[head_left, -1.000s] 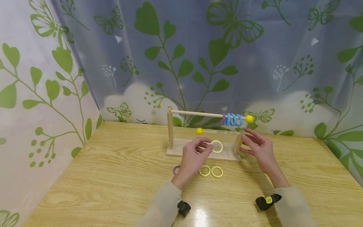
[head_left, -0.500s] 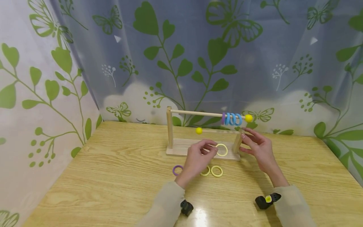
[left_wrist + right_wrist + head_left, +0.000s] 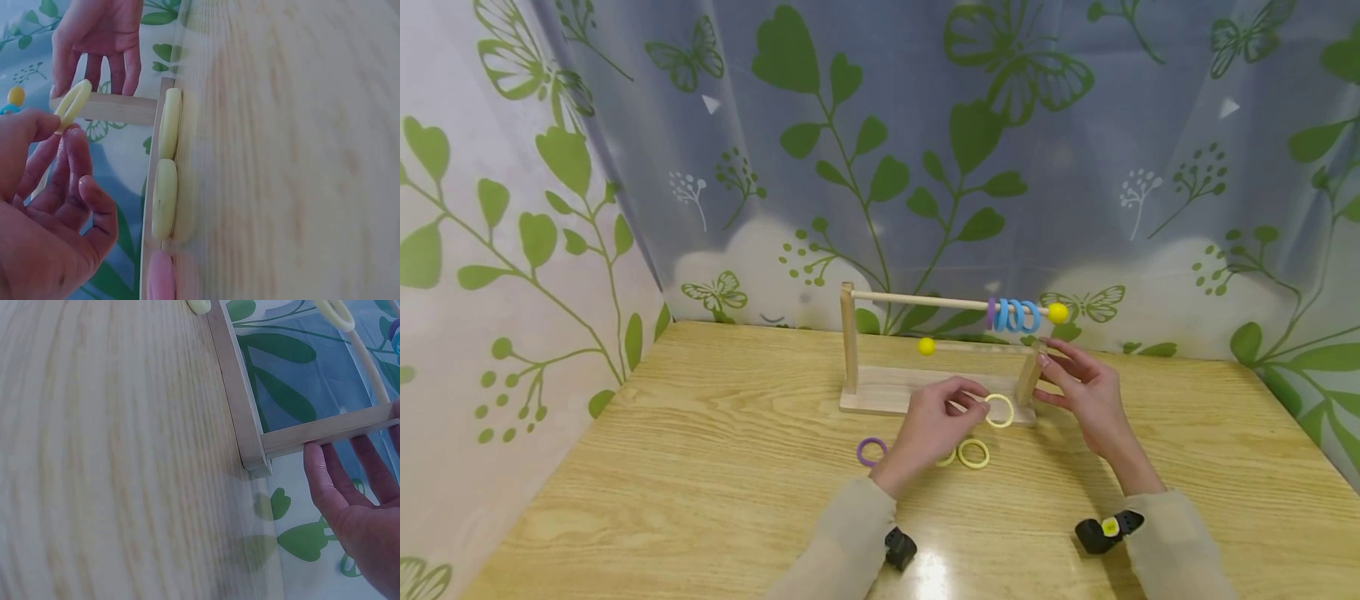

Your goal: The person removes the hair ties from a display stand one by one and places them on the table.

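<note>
My left hand (image 3: 940,421) pinches a yellow ring (image 3: 1012,411) between thumb and fingertips, held upright in front of the wooden stand's base (image 3: 880,387). In the left wrist view the same yellow ring (image 3: 78,103) stands at my fingertips. With thumb in front and fingers behind, my right hand (image 3: 1093,404) grips the stand's short right post (image 3: 1028,382) near its top. From that post a lower rod runs left to a yellow ball (image 3: 927,346). The upper rod (image 3: 917,299) carries a purple ring (image 3: 991,313) and several blue rings (image 3: 1017,315), with another yellow ball (image 3: 1057,313) at its end.
On the table (image 3: 715,467) before the stand lie a purple ring (image 3: 859,452) and two yellow rings, one (image 3: 973,467) fully visible, the other partly behind my left hand. A pink ring (image 3: 161,278) shows in the left wrist view. A patterned curtain (image 3: 880,125) hangs behind.
My left hand has moved right and slightly down with the yellow ring, which is now nearer the short post. More of the purple ring on the table shows. The right hand has stayed put.
</note>
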`<action>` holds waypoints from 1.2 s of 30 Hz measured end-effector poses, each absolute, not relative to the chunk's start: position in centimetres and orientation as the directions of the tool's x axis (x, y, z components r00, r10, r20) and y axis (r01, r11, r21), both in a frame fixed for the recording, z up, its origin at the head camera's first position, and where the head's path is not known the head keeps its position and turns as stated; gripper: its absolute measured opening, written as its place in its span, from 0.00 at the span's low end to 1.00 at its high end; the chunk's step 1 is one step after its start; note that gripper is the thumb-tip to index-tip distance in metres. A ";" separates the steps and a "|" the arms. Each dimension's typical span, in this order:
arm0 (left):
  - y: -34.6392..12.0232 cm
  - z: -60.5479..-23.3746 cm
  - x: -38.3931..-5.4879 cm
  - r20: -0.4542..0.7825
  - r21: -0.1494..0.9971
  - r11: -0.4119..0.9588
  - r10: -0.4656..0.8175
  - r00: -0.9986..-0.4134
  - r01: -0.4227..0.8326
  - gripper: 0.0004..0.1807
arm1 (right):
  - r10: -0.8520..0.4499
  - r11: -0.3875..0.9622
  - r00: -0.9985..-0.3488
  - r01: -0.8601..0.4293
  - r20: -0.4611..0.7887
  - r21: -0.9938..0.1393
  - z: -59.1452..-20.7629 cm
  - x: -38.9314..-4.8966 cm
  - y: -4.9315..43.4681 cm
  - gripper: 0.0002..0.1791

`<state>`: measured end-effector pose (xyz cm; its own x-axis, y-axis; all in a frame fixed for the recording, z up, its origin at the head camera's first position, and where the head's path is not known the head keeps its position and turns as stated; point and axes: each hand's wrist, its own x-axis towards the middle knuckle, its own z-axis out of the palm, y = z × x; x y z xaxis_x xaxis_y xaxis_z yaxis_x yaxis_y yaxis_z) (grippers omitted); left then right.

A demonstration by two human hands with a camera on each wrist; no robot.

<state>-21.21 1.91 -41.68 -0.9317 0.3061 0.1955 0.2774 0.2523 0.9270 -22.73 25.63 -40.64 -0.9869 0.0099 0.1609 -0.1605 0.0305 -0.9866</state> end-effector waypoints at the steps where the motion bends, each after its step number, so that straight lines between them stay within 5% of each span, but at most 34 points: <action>1: 2.0 -41.6 -21.2 0.186 0.924 0.264 0.319 -0.929 0.275 0.09 | 0.010 0.031 -0.987 -0.159 0.160 -0.987 -40.6 -22.7 25.6 0.30; 36: 2.9 -42.0 -22.1 0.092 0.799 0.462 0.539 -0.837 0.385 0.07 | 0.014 0.050 -0.987 -0.158 0.159 -0.986 -40.6 -22.7 25.6 0.27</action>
<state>-22.06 2.90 -41.97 -0.8375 0.5387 0.0919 0.3851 0.4624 0.7987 -22.67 25.60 -40.62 -0.9872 0.0141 0.1590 -0.1581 0.0504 -0.9861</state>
